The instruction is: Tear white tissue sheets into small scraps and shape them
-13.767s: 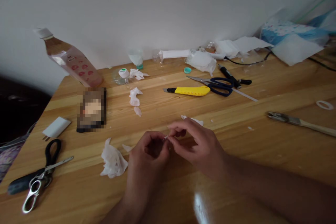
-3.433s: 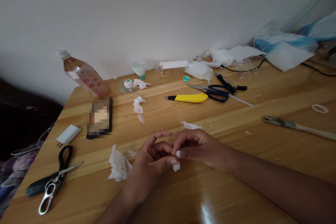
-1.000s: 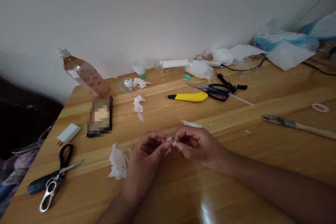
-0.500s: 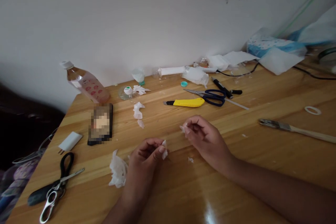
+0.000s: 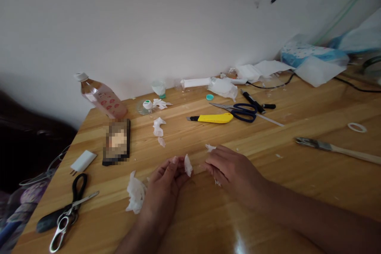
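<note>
My left hand (image 5: 166,180) is above the wooden table with curled fingers, a small white scrap of tissue paper (image 5: 188,165) standing at its fingertips; the thumb is lifted off the scrap. To its right, my right hand (image 5: 233,170) is turned palm down, its fingertips drawn together and pointing at the left hand. What those fingertips hold, if anything, is hidden. Another white scrap (image 5: 210,148) shows just behind its knuckles; whether the hand touches it I cannot tell. Crumpled white tissue (image 5: 136,192) lies beside my left wrist, and torn pieces (image 5: 158,127) lie farther back.
A yellow utility knife (image 5: 214,118) and dark-handled scissors (image 5: 244,112) lie beyond the hands. On the right is a brush (image 5: 324,145). To the left are a phone (image 5: 128,143), a white charger (image 5: 83,161), silver-handled scissors (image 5: 61,230) and a pink-labelled bottle (image 5: 104,97).
My right hand has rolled palm down and its fingertips moved lower, toward the left hand. The left thumb has lifted from the scrap. The view has shifted slightly.
</note>
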{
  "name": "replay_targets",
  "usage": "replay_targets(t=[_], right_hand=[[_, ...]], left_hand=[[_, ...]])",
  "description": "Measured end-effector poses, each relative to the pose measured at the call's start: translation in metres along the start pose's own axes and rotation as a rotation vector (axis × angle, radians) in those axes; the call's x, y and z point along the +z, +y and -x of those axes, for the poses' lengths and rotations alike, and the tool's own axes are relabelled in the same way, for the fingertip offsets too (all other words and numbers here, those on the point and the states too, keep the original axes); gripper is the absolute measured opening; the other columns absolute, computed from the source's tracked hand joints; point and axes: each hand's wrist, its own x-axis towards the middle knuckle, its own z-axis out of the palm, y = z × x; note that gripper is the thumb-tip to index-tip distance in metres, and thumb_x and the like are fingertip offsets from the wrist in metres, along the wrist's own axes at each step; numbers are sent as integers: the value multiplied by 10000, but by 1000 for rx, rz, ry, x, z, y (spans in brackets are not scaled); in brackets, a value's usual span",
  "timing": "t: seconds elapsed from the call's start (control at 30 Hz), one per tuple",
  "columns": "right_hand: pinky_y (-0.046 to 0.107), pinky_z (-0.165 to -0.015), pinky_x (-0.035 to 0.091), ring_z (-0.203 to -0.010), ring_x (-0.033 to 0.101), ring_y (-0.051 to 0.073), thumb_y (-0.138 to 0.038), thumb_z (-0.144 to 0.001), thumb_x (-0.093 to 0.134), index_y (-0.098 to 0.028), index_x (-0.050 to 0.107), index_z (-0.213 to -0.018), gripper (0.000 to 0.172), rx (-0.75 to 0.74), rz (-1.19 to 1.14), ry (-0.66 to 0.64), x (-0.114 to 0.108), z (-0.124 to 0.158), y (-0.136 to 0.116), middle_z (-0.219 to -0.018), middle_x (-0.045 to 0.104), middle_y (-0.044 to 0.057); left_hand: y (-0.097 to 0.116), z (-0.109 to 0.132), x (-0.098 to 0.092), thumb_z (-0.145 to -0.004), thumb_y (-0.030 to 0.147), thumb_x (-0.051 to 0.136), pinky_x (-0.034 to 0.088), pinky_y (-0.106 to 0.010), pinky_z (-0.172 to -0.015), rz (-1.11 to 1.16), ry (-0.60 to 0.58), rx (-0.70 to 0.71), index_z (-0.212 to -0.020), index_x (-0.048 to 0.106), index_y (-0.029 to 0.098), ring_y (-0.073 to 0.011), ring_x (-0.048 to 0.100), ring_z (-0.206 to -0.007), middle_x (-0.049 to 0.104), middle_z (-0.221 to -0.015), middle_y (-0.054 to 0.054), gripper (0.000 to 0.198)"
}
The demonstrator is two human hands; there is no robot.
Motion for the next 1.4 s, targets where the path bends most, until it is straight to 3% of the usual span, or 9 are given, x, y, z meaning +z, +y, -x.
replay_targets(t=[0.13, 0.23, 0.33, 0.43, 0.63, 0.87, 1.03, 1.23, 1.4], right_hand=[[319, -712, 448, -793, 620, 198, -144, -939, 625, -206, 613, -807, 146, 9, 11, -18, 0, 2, -2, -784, 670, 21], [293, -578, 370, -619, 550, 164, -288, -905, 709, -204, 535, -677, 299, 72, 20, -4, 2, 5, -4, -647, 600, -5], [294, -583, 353, -608, 530, 152, -367, -991, 572, -204, 514, -653, 380, 75, -54, 13, 1, 5, -5, -625, 574, -2], [299, -634, 395, -678, 560, 154, -358, -1040, 449, -198, 592, -794, 326, 75, -195, 46, -2, 4, -7, -725, 611, 19], [256, -651, 460, -770, 600, 143, -460, -989, 553, -220, 639, -1111, 283, 274, -656, 27, 1, 0, -10, -901, 662, 21], [245, -598, 416, -685, 568, 123, -420, -904, 678, -198, 713, -830, 237, 337, -821, -32, 6, -8, -5, -783, 668, 10], [255, -576, 427, -631, 547, 122, -465, -896, 665, -198, 678, -792, 287, 355, -873, 5, 5, -10, -1, -724, 642, -2], [266, -674, 477, -722, 587, 132, -519, -870, 679, -198, 665, -811, 327, 399, -955, 15, 8, -12, 1, -778, 654, 5], [230, -504, 402, -578, 487, 97, -626, -843, 665, -193, 637, -864, 434, 438, -1032, -69, 11, -12, -3, -743, 591, -17]], left_hand=[[3, -1, 1, -655, 361, 919, 591, -218, -768, 17, 4, -29, -855, 772, 128, -116, 682, -764, 747, -853, -57, 340], [2, -2, -1, -643, 287, 932, 582, -208, -806, -1, 8, -40, -913, 757, 149, -99, 688, -787, 746, -895, -37, 350], [-1, -2, -4, -674, 280, 918, 565, -207, -831, -47, 0, -31, -1010, 736, 173, -103, 699, -836, 743, -952, -35, 398], [-3, -2, -7, -680, 292, 913, 548, -197, -820, -112, -11, 7, -1047, 721, 179, -100, 692, -837, 732, -945, -25, 429], [-3, -2, -4, -644, 255, 911, 527, -179, -724, -269, -54, 120, -1001, 712, 182, -96, 660, -753, 724, -801, 8, 415], [-10, 7, -3, -801, 210, 764, 547, -225, -848, -493, -159, 303, -1122, 664, 272, -102, 681, -865, 713, -897, 36, 342], [-7, 7, -4, -748, 237, 807, 553, -253, -885, -436, -193, 243, -1139, 643, 251, -121, 688, -932, 719, -964, 10, 424], [-5, 3, -1, -713, 272, 833, 539, -235, -811, -397, -136, 160, -1117, 628, 200, -115, 683, -823, 732, -844, 7, 459], [-11, -2, -7, -731, 325, 831, 511, -218, -718, -397, -103, 171, -1111, 632, 187, -111, 656, -754, 724, -813, 2, 451]])
